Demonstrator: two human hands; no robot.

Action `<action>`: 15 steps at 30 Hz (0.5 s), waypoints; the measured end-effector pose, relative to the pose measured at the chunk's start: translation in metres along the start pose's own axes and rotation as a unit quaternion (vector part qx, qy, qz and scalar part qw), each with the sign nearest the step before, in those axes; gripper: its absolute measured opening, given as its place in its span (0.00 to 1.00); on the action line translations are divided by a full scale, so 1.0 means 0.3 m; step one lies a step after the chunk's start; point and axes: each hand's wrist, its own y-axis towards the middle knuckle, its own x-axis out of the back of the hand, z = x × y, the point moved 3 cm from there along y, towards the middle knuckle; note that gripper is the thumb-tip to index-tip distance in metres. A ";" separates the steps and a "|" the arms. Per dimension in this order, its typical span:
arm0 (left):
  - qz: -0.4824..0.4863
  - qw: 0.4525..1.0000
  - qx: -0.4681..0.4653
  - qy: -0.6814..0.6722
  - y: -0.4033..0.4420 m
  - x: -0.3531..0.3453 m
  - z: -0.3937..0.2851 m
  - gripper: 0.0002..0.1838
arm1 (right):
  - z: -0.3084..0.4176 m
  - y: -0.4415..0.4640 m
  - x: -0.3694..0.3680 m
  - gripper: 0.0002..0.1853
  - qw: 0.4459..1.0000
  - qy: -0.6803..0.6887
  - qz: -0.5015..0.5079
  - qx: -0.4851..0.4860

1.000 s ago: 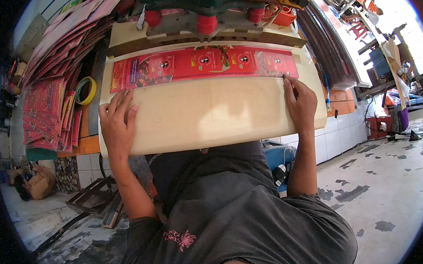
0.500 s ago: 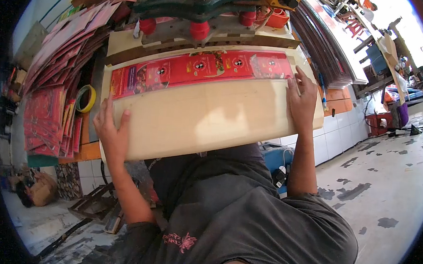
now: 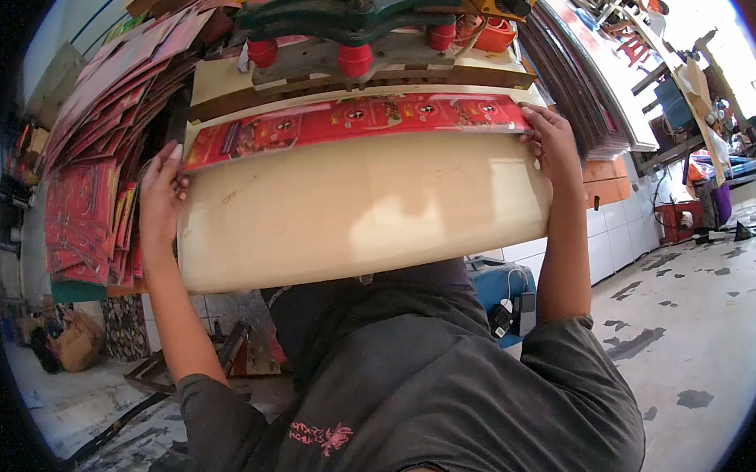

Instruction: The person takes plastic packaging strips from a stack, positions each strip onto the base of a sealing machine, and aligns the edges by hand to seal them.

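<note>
A long, glossy red printed sheet point(image 3: 315, 123) with food pictures lies across the far part of a cream-coloured board point(image 3: 354, 209). At its left end, my left hand point(image 3: 163, 186) is closed, thumb and fingers pinching the corner. My right hand point(image 3: 554, 144) has its fingers curled round the right end of the same sheet. The board's near edge curves down close to my lap. Just beyond the sheet stands a machine with a dark green bar point(image 3: 347, 16) and red knobs point(image 3: 354, 59).
Stacks of red printed sheets point(image 3: 80, 212) lie at the left. Dark-edged panels point(image 3: 578, 93) lean in a row at the right, near an orange table edge point(image 3: 607, 181). A blue container point(image 3: 499, 294) with a charger and cable stands below the board.
Both hands have moved outward and away from me, from resting flat on the board to gripping the ends of the red sheet. The sheet's near edge now looks slightly raised.
</note>
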 end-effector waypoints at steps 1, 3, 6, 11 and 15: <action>0.012 0.999 0.024 0.028 0.008 -0.007 0.017 0.22 | -0.009 0.003 -0.008 0.20 1.000 0.000 0.000 -0.001; 0.004 0.999 -0.002 0.046 0.001 -0.036 0.049 0.22 | -0.017 0.001 -0.015 0.19 0.996 -0.071 -0.019 0.055; -0.011 0.992 -0.066 0.107 -0.016 -0.081 0.060 0.20 | -0.069 0.018 -0.025 0.18 0.981 -0.112 -0.059 0.148; -0.023 0.978 -0.142 0.153 -0.004 -0.081 0.062 0.19 | -0.044 -0.006 -0.020 0.17 0.983 -0.106 -0.051 0.142; -0.029 0.974 -0.137 0.178 -0.003 -0.070 0.071 0.18 | -0.007 -0.054 -0.060 0.14 0.989 -0.038 -0.058 0.129</action>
